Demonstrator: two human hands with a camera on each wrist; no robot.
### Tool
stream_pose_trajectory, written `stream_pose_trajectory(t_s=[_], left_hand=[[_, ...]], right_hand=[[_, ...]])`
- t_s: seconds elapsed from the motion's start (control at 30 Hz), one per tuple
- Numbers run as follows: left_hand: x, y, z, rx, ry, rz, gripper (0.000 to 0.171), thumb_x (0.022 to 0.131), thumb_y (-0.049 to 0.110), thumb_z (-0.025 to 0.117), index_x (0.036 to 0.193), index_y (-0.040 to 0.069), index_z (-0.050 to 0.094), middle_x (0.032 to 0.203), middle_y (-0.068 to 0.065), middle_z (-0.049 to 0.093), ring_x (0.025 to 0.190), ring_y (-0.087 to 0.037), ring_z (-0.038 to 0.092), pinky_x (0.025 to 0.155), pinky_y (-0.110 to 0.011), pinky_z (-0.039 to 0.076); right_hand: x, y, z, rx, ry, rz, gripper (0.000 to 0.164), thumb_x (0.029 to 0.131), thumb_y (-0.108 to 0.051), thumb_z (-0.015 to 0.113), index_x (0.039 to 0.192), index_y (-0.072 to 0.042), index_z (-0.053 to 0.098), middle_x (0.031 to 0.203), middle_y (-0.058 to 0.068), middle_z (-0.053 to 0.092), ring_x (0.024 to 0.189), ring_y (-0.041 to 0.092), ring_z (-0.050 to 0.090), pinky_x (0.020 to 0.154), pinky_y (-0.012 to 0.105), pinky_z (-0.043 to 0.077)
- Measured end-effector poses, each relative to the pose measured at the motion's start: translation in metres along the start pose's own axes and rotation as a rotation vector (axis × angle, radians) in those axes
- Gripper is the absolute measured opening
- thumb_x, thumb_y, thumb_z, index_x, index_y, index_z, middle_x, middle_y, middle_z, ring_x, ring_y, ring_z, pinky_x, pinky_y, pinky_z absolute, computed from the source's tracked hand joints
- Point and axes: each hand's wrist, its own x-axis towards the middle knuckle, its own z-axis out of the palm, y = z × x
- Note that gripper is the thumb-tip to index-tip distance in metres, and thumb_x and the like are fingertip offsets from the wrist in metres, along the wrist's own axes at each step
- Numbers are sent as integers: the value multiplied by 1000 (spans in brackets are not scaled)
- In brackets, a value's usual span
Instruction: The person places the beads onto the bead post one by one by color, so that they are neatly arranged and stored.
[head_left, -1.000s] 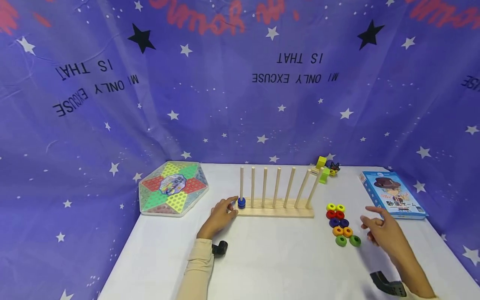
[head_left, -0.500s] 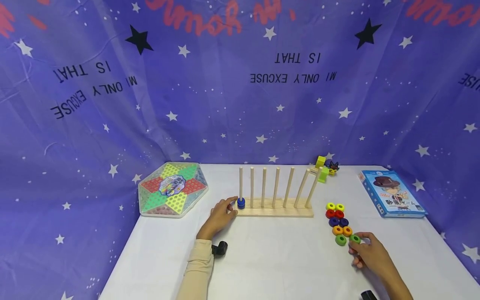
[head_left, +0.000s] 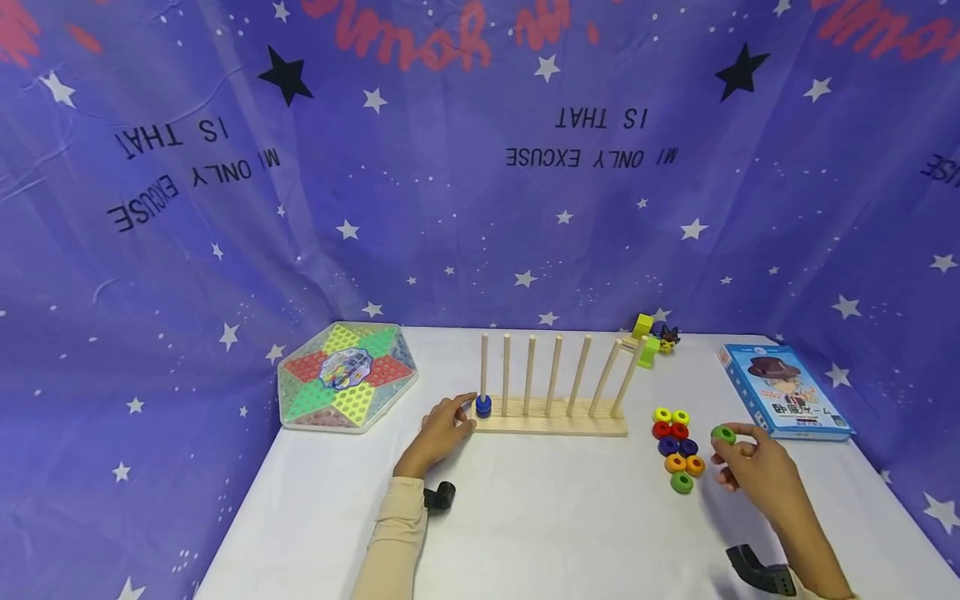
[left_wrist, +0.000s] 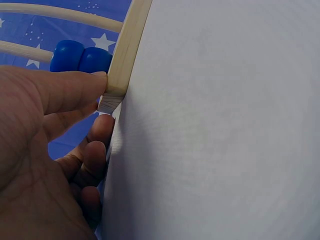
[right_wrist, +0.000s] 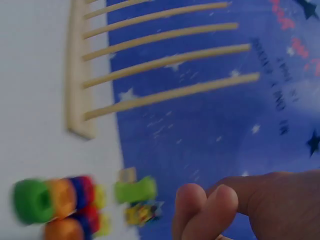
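Note:
My left hand (head_left: 444,433) holds the left end of a wooden peg rack (head_left: 551,425), thumb and fingers at the base's corner. Close by the fingertips, two blue beads (left_wrist: 80,56) sit on the rack's leftmost peg; the other pegs are bare. To the right, my right hand (head_left: 765,471) pinches a green ring bead (head_left: 723,434) between thumb and index finger, raised above the table. The right wrist view hides that bead behind the fingers (right_wrist: 205,210). Left of this hand lie paired yellow, red, dark blue and orange beads (head_left: 676,464), with a single green bead (head_left: 682,482) at the near end.
A hexagonal Chinese checkers board (head_left: 347,377) lies at the left. A blue game box (head_left: 787,390) lies at the right. Small toys and green blocks (head_left: 647,346) stand behind the rack, near the patterned purple cloth (head_left: 480,208) backdrop.
My right hand came down to the near right green bead, took it, and lifted it away from the table toward the back. The left hand stays at the rack's end.

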Motion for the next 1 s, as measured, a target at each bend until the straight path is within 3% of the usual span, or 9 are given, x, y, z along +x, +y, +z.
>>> stream_pose_trajectory(t_s=[0.13, 0.23, 0.4, 0.57, 0.77, 1.0], left_hand=[[1, 1, -1, 7, -3, 1, 50, 90, 21, 63, 139, 18, 50, 90, 2, 52, 77, -15, 42, 76, -37, 27], [2, 2, -2, 14, -2, 7, 50, 90, 21, 62, 139, 17, 50, 90, 1, 52, 77, -15, 42, 75, -37, 27], [1, 2, -2, 12, 2, 2, 51, 90, 20, 63, 139, 17, 50, 90, 0, 53, 76, -16, 41, 76, -38, 27], [1, 1, 0, 21, 6, -4, 51, 90, 20, 63, 139, 17, 49, 90, 2, 52, 76, -15, 41, 78, -40, 28], [1, 1, 0, 15, 3, -4, 51, 90, 20, 64, 139, 18, 49, 89, 2, 51, 76, -16, 42, 78, -39, 28], [0, 2, 1, 9, 6, -8, 50, 90, 20, 64, 139, 18, 50, 88, 2, 51, 76, -15, 41, 77, -37, 27]], right_hand=[[2, -46, -5, -16, 44, -134, 63, 96, -45, 50, 137, 2, 38, 85, 11, 68, 56, 22, 62, 52, 32, 50], [4, -86, -5, -20, 33, -222, 63, 95, -46, 51, 138, -2, 40, 85, 11, 67, 55, 22, 62, 50, 33, 50], [9, -147, 9, 17, -43, -376, 60, 94, -45, 54, 139, -6, 42, 84, 11, 65, 54, 23, 62, 48, 35, 51], [11, -195, 32, 56, -149, -469, 50, 94, -40, 58, 135, -14, 46, 84, 9, 64, 52, 24, 61, 48, 38, 51], [12, -235, 61, 107, -267, -506, 39, 95, -28, 59, 131, -17, 49, 82, 8, 64, 54, 26, 62, 48, 41, 51], [18, -257, 98, 98, -350, -524, 35, 95, -22, 60, 128, -16, 51, 81, 6, 66, 51, 24, 62, 46, 40, 51]])
